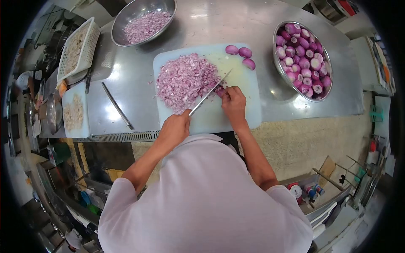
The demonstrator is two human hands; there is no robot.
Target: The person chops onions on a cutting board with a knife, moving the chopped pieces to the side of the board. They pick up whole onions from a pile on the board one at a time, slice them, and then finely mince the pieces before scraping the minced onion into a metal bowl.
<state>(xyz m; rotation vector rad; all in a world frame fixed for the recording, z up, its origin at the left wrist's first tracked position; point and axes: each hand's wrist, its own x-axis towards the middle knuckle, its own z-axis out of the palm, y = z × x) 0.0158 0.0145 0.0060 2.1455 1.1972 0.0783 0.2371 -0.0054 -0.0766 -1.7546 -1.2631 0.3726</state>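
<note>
My left hand (175,127) is closed around the handle of a kitchen knife (211,92), whose blade points away and to the right across the cutting board (239,116). Bent fingers of my right hand (234,103) press on a partly cut red onion (220,90) beside the blade; the hand hides part of it. Left of the knife lies a large heap of chopped red onion (185,80). Onion halves (245,52) sit at the board's far right corner.
A steel bowl (325,92) of peeled red onions stands right. Farther back left is a bowl (171,7) of chopped onion. A sharpening steel (117,105), a white basket (89,52) and another board (81,131) with pale chopped pieces lie left. The steel table's (312,110) front edge is near me.
</note>
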